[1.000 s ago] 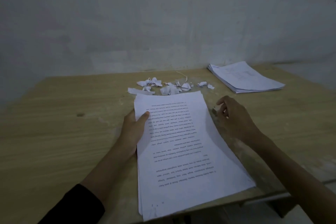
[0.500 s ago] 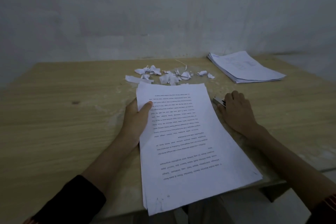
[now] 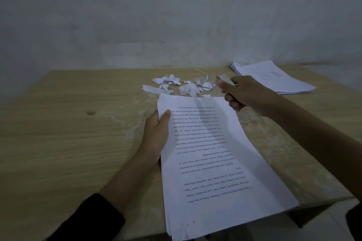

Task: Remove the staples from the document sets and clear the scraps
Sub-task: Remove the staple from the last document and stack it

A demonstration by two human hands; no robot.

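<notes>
On a wooden table (image 3: 58,143) by a grey wall (image 3: 176,15), left hand (image 3: 156,133) grips document set (image 3: 215,162), right hand (image 3: 248,96) a tool (image 3: 225,78).

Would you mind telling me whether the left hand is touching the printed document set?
Touching. The head view shows the left hand gripping the document set at its left edge, thumb pressed on the top sheet.

The right hand (image 3: 248,96) is up off the table (image 3: 78,143) now, holding the metal tool (image 3: 225,79) over the document's (image 3: 205,162) far corner.
</notes>
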